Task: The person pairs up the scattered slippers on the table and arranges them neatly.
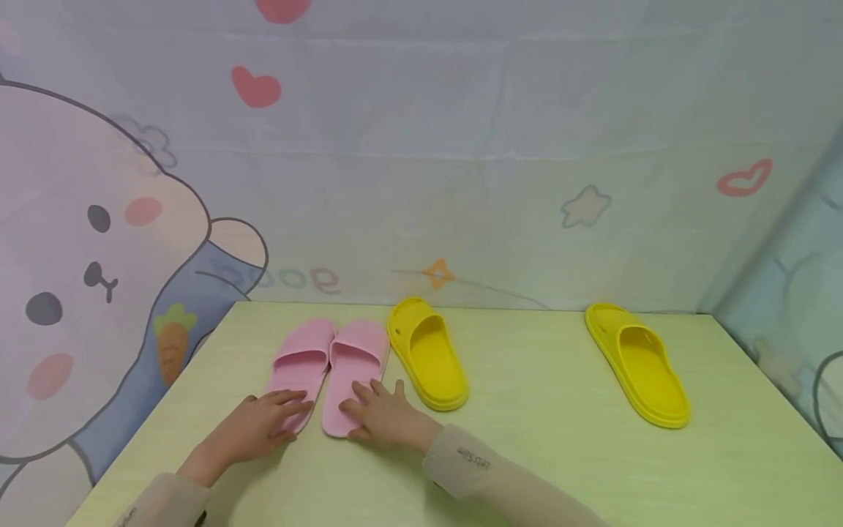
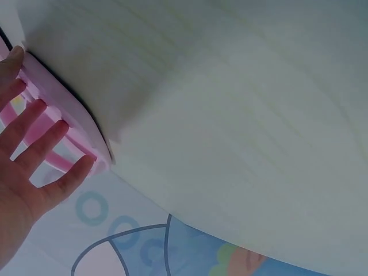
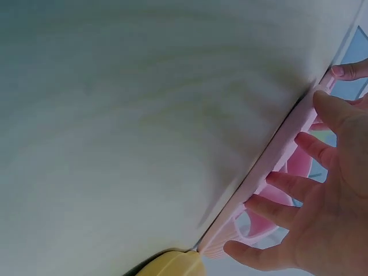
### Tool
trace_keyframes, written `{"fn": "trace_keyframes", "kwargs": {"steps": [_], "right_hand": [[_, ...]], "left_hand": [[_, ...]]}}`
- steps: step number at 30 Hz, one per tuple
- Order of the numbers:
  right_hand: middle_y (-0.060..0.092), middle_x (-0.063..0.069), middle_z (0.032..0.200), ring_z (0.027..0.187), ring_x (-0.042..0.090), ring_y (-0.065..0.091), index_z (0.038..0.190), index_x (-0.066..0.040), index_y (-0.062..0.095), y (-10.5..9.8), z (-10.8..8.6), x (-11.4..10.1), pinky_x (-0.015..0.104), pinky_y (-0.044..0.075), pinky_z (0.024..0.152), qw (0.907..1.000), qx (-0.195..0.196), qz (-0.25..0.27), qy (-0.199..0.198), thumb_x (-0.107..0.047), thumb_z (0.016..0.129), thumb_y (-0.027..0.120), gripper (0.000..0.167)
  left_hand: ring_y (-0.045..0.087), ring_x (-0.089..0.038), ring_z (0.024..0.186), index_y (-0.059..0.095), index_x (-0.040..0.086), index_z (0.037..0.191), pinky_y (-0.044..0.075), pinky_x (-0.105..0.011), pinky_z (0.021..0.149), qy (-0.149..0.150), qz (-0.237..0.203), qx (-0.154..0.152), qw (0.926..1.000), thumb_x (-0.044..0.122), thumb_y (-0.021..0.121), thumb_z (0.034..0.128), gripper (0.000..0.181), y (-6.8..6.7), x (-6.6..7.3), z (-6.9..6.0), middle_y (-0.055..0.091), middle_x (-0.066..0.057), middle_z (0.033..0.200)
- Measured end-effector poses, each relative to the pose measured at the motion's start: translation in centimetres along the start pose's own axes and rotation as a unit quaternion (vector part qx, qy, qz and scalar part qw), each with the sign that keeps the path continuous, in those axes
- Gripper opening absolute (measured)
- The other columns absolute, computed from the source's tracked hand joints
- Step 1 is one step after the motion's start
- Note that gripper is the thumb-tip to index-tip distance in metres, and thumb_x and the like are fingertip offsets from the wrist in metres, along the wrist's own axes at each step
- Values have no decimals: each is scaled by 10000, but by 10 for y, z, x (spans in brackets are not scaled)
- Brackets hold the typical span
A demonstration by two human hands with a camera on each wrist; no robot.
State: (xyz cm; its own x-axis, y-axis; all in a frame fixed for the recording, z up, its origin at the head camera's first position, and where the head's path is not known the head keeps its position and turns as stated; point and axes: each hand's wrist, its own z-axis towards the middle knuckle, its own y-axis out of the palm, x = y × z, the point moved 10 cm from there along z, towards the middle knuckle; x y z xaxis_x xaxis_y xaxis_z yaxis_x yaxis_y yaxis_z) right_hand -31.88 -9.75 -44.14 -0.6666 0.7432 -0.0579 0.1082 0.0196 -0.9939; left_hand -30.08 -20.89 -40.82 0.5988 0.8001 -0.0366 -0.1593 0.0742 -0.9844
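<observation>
Two pink slippers lie side by side on the table, toes toward the back wall. My left hand (image 1: 255, 430) rests on the heel part of the left pink slipper (image 1: 308, 338), fingers spread. On the right pink slipper (image 1: 361, 337), my right hand (image 1: 390, 419) touches the footbed with its fingers spread. The left wrist view shows loosely extended fingertips along the edge of a pink slipper (image 2: 86, 126). Similar contact appears in the right wrist view, where separated fingers touch a pink slipper (image 3: 279, 144). Neither hand curls round a slipper.
A yellow slipper (image 1: 436, 366) stands close to the right pink one, its toe near it. Another yellow slipper (image 1: 652, 377) lies apart, toward the table's right side. Behind the pale green table (image 1: 527, 454) hangs a printed cloth (image 1: 421, 110) with a cartoon animal and hearts.
</observation>
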Motion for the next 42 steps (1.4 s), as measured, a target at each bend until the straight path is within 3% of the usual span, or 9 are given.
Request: {"fn": "trace_keyframes", "kwargs": {"steps": [10, 15, 20, 23, 34, 42], "right_hand": [[223, -2, 1484, 1352, 239, 259, 1344, -352, 336, -3, -5, 1, 614, 252, 989, 9996, -188, 150, -129, -436, 894, 448, 471], [254, -12, 1474, 1334, 229, 302, 1338, -343, 343, -8, -10, 1, 619, 280, 963, 9992, 28, 123, -373, -442, 898, 441, 461], [268, -12, 1468, 1335, 226, 300, 1339, -336, 350, -11, -23, 9, 635, 267, 959, 9978, 120, 424, -500, -443, 907, 421, 450], [269, -12, 1468, 1334, 232, 300, 1341, -336, 349, -11, -39, 19, 647, 251, 959, 9967, 92, 663, -459, -432, 909, 424, 449], [307, 5, 1453, 1326, 234, 311, 1330, -314, 384, -18, -103, 70, 639, 230, 964, 9918, 149, 1259, -143, -410, 912, 432, 431], [348, 76, 1426, 1302, 274, 342, 1318, -199, 426, -30, -138, 111, 655, 245, 923, 9835, 567, 1716, 114, -358, 920, 444, 429]], "left_hand": [[567, -243, 1061, 597, 137, 1159, 446, -446, 658, -162, 36, -49, 9999, 201, 695, 734, 441, -4, -5, -1, 581, -78, 1206], [584, -225, 1026, 608, 119, 1133, 447, -434, 679, -146, 90, 213, 9996, 193, 684, 739, 408, -11, 1, 3, 595, -75, 1181], [604, -203, 984, 625, 113, 1103, 456, -407, 695, 45, 191, 751, 9970, 181, 679, 740, 373, -26, 17, 13, 626, -63, 1121], [604, -210, 984, 625, 113, 1108, 456, -413, 716, 154, 179, 893, 9957, 186, 675, 750, 368, -34, 29, 23, 631, -63, 1109], [572, -200, 1029, 608, 125, 1132, 454, -429, 827, 734, -74, 967, 9926, 206, 634, 796, 347, -51, 76, 63, 622, -31, 1112], [563, -220, 1065, 608, 116, 1125, 442, -451, 860, 901, -271, 896, 9915, 210, 598, 831, 309, -57, 97, 87, 608, -57, 1151]]}}
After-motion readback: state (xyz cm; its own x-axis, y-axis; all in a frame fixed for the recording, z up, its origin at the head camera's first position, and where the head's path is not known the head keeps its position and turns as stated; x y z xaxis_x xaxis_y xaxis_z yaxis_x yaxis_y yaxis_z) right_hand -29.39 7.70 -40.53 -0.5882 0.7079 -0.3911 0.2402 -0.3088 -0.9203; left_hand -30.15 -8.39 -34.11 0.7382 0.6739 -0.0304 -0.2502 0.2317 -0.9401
